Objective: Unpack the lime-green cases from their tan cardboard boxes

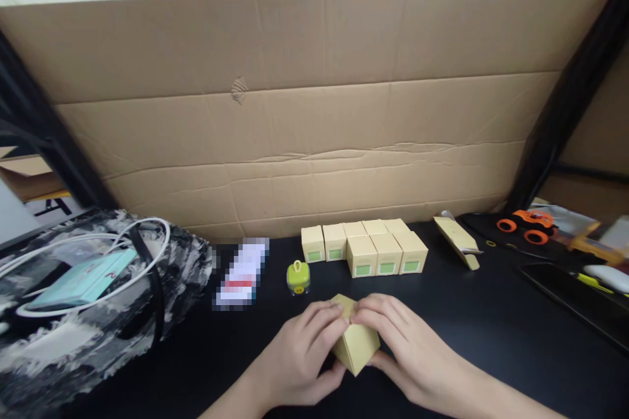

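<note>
We hold the small tan box (362, 346) between our left hand (308, 352) and our right hand (407, 344), with the similar boxes (363, 258) standing beyond them, and we should press its top gently and evenly, so no edge becomes bent.

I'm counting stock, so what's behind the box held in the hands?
Behind the held box, black tabletop, a cluster of cream boxes and a cardboard panel show. The spot just behind it is hidden by the box, left hand and right hand; anything there cannot be seen.

Hands (305, 348) holding box (362, 344) (yellowish), cartons (362, 255) behind
</note>
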Available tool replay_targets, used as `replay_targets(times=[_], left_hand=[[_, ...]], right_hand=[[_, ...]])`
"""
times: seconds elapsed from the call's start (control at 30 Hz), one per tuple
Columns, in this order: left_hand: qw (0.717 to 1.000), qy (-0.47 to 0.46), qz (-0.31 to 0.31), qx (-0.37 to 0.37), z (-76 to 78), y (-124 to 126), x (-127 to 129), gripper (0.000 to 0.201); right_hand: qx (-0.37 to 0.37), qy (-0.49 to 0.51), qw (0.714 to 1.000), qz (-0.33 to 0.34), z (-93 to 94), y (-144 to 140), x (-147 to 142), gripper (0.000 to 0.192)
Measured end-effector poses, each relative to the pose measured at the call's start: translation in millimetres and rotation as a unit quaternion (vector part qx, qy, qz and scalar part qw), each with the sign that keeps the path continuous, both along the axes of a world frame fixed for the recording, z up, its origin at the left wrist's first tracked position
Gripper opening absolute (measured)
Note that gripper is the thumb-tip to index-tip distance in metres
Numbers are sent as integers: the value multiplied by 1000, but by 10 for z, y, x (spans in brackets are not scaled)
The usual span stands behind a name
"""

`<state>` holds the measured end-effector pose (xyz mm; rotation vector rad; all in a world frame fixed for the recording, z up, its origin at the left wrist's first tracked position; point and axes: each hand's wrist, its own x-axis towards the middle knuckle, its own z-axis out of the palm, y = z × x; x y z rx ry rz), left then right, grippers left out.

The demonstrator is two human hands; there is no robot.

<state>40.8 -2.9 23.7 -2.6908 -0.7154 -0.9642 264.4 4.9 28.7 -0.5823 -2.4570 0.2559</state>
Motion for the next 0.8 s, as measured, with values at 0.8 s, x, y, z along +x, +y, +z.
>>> replay_targets(times=[0.8], left_hand=[[985,-86,70,-133,-103,-11,-22,73]], right_hand=[[135,24,989,-50,-17,-66,-20,25]])
